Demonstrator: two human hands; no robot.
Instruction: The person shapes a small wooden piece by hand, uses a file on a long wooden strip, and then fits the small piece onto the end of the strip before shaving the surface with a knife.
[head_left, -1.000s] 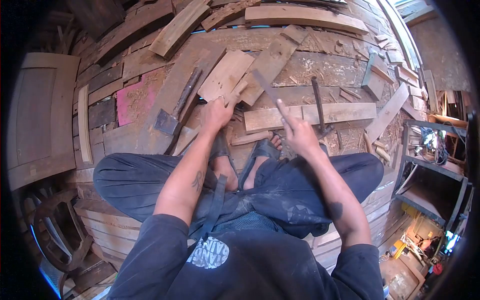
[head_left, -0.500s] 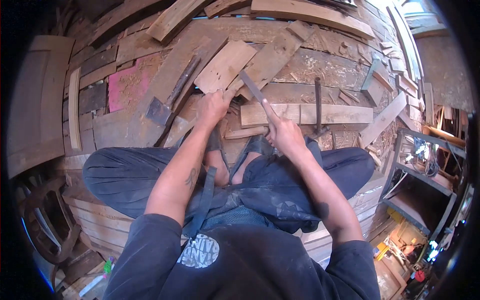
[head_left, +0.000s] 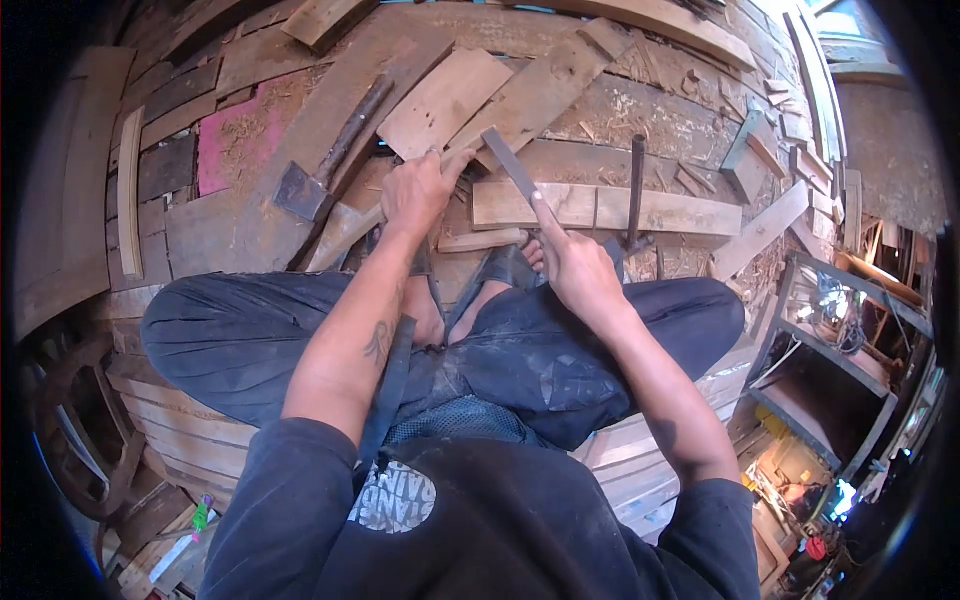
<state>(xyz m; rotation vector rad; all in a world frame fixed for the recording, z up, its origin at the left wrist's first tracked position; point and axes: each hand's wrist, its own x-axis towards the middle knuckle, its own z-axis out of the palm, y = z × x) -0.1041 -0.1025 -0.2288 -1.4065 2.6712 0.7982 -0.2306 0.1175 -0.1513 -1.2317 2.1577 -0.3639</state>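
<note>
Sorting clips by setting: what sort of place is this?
Probably a woodworking shop: rough wooden planks and shavings cover the floor, a dark metal hatchet lies there, and the right hand holds a flat metal file.

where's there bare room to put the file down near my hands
Barest patch: the pink board, left of the hatchet. Another: the long plank right of the hammer. Crowded between left hand and right hand, around the file.

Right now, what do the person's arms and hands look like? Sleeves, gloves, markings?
Both hands are bare, no gloves: left hand, right hand. Short dark sleeves end above the elbows, so both forearms are uncovered. The left forearm carries a small dark tattoo; the right forearm shows a dark mark, too blurred to identify. No watch, rings or wristbands are visible.
</note>
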